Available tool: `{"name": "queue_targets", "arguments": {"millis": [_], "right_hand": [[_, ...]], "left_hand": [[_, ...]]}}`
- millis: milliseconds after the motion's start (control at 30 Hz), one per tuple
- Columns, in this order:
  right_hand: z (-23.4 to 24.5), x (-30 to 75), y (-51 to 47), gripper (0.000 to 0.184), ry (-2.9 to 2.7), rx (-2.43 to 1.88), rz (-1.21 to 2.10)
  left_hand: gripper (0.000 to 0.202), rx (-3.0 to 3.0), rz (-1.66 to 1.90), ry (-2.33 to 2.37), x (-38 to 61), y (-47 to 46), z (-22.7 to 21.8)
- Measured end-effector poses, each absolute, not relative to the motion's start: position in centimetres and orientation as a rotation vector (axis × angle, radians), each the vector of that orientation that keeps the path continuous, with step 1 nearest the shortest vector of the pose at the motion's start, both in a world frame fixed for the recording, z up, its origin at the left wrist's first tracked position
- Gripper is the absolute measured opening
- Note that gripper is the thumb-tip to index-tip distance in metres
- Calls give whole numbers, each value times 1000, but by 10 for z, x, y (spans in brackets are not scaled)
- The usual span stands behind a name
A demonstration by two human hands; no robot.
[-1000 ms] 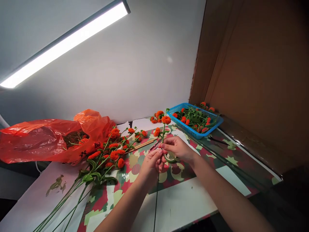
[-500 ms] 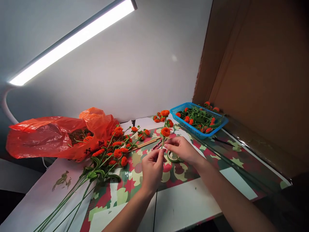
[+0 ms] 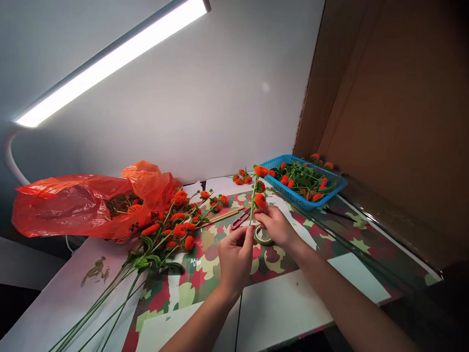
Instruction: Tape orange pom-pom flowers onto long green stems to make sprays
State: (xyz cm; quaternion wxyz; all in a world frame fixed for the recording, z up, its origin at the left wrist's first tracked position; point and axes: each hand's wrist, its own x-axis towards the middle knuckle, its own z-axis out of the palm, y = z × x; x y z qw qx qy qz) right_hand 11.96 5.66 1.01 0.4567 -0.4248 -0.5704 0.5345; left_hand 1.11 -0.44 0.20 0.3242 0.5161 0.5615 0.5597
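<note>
Pinching the lower end of a slim green stalk with fuzzy, round orange blooms (image 3: 260, 187) between the thumb and forefinger of the left hand (image 3: 235, 252), nearly upright, blooms above the fingertips. Touching the same stalk just below its lowest bloom with the bent, gathered fingers of the right hand (image 3: 280, 229); cannot tell whether pinching it. Just under the right fingers, see a green, ring-shaped roll of tape (image 3: 264, 243); cannot tell whether held or resting on the bench (image 3: 286, 305). Just beyond the left fingers, find a small pink-handled tool (image 3: 240, 220) and, farther left, thin wooden sticks (image 3: 220, 216). Left of the fingers, note a bundle of long-stemmed orange flowers (image 3: 179, 231) and a crinkled, translucent orange-red plastic bag (image 3: 69, 198). Beyond the right fingers, notice a blue perforated plastic basket (image 3: 328, 196) with more blooms and greenery inside.
</note>
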Motion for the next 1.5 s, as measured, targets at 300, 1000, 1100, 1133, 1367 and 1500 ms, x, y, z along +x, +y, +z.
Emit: {"name": "queue_targets", "arguments": {"millis": [300, 1000, 1100, 1133, 1367, 1500], "right_hand": [[14, 119, 50, 28, -1212, -944, 1524], [0, 139, 66, 31, -1108, -922, 1736], [1, 142, 69, 33, -1084, -921, 1723], [2, 143, 69, 32, -1067, -921, 1725], [3, 144, 68, 24, -1067, -865, 1770], [5, 142, 66, 26, -1081, -850, 1756]], "left_hand": [[24, 1289, 1533, 1452, 10, -5, 2], [22, 1549, 1469, 1624, -36, 10, -2], [11, 1789, 1276, 1874, -71, 22, 7], [11, 1870, 1135, 1810, -79, 24, 8], [15, 2071, 811, 1456, -72, 22, -4], [8, 1855, 980, 1397, -63, 25, -8]]}}
